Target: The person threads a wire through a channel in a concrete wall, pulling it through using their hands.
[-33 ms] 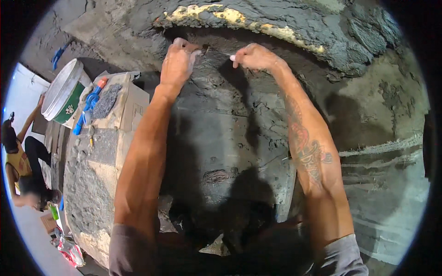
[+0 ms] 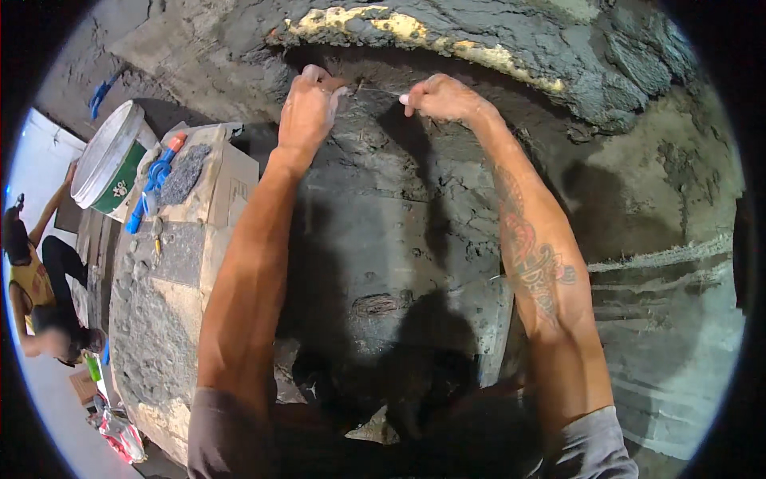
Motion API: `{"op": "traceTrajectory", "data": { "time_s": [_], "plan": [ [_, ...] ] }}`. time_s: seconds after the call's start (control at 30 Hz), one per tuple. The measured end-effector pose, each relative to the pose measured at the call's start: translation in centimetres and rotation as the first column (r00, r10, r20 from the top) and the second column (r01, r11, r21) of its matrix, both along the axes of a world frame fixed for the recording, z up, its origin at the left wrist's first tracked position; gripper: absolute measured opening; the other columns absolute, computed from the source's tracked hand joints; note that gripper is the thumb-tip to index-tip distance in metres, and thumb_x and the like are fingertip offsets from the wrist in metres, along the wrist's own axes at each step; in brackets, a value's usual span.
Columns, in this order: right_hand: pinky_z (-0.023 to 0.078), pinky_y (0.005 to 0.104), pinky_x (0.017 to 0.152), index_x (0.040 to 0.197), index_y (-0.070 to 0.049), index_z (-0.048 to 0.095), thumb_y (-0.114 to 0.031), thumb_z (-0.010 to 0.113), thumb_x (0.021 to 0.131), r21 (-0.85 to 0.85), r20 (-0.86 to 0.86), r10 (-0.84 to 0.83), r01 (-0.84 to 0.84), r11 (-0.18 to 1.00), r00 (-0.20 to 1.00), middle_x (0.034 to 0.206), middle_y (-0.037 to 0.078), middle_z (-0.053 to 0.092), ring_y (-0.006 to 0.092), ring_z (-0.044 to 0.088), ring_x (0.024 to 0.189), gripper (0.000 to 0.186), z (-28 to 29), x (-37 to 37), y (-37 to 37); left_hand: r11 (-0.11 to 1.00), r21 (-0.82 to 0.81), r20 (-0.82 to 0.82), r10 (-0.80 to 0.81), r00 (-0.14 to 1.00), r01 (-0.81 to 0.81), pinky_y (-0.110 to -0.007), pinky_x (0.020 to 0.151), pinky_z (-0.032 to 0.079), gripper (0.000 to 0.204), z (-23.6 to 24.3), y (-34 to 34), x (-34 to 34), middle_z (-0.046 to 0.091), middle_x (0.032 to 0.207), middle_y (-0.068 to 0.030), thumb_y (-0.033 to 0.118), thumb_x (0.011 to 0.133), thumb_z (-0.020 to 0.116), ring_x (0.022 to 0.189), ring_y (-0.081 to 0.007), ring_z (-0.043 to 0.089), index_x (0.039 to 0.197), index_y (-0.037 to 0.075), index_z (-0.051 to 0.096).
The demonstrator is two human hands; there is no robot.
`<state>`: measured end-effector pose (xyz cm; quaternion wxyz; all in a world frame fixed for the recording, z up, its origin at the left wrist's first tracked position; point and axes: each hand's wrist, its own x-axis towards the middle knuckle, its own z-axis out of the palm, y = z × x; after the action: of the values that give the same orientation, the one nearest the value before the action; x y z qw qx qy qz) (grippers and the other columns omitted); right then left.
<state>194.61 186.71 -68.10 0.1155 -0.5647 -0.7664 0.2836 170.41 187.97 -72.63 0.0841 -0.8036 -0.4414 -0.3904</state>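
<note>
1. Left hand (image 2: 307,108): raised over the wet grey cement (image 2: 359,144), just below the ridge. Its fingers are bent, one reaching toward the right hand; whether they grip anything cannot be told.
2. Right hand (image 2: 445,100): level with the left hand and apart from it. Its fingers appear pinched on the near end of a thin string.
3. String (image 2: 381,92): a pale, fine line spanning the gap between the hands, above the cement; its left end is too faint to trace.
4. Change: very slight. Both hands keep practically the same places, while the string shows brighter than an instant earlier. This suggests that handling of the string is at the same stage, perhaps with its angle to the light altered.
5. Surroundings: a cement ridge (image 2: 630,68) with a yellowish streak (image 2: 399,29) curves above the hands. At left, a blue tool (image 2: 159,172) with an orange end lies on a cement-spattered bench (image 2: 179,295), near a white and green bucket (image 2: 112,164); another person (image 2: 48,279) is beyond.
</note>
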Motion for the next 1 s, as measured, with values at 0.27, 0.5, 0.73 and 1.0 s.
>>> {"op": "traceTrajectory", "data": {
  "time_s": [0.27, 0.5, 0.73, 1.0],
  "plan": [
    [0.047, 0.0339, 0.073, 0.099, -0.008, 0.068, -0.039, 0.054, 0.091, 0.178, -0.181, -0.178, 0.210, 0.961, 0.967, 0.076, 0.007, 0.065, 0.0171, 0.059, 0.075, 0.035, -5.0, -1.1, -0.2, 0.991, 0.088, -0.109, 0.110, 0.988, -0.101, -0.040, 0.074, 0.049, 0.019, -0.7, 1.4, 0.9, 0.062, 0.083, -0.0083, 0.026, 0.079, 0.069, 0.083, -0.0308, 0.059, 0.087, 0.009, 0.071],
    [0.049, 0.0411, 0.078, 0.096, -0.010, 0.067, -0.036, 0.053, 0.090, 0.355, -0.173, -0.259, 0.306, 0.884, 0.950, 0.089, 0.015, 0.067, 0.0345, 0.063, 0.086, 0.030, -4.8, -3.1, 0.5, 0.984, 0.110, -0.138, 0.154, 0.978, -0.139, -0.041, 0.074, 0.049, 0.019, -1.0, 2.2, 1.1, 0.062, 0.083, -0.0097, 0.026, 0.082, 0.066, 0.083, -0.0306, 0.060, 0.093, 0.010, 0.069],
    [0.050, 0.0469, 0.074, 0.100, -0.015, 0.066, -0.030, 0.052, 0.089, 0.381, -0.190, -0.263, 0.318, 0.868, 0.946, 0.081, 0.017, 0.067, 0.0384, 0.063, 0.081, 0.023, -6.2, -3.0, 1.0, 0.987, 0.105, -0.152, 0.137, 0.979, -0.122, -0.041, 0.072, 0.048, 0.030, -2.4, 0.9, 2.0, 0.058, 0.094, -0.0093, 0.030, 0.078, 0.070, 0.085, -0.0296, 0.059, 0.101, 0.011, 0.066],
    [0.048, 0.0424, 0.069, 0.104, -0.012, 0.062, -0.029, 0.052, 0.091, 0.452, -0.218, -0.201, 0.282, 0.846, 0.955, 0.081, 0.017, 0.065, 0.0345, 0.063, 0.076, 0.023, -6.0, -3.5, 0.8, 0.963, 0.260, -0.169, 0.123, 0.978, -0.077, -0.039, 0.075, 0.047, 0.031, -2.7, 2.2, 1.5, 0.060, 0.091, -0.0046, 0.032, 0.074, 0.073, 0.088, -0.0276, 0.057, 0.092, 0.008, 0.069]
  ]
}}
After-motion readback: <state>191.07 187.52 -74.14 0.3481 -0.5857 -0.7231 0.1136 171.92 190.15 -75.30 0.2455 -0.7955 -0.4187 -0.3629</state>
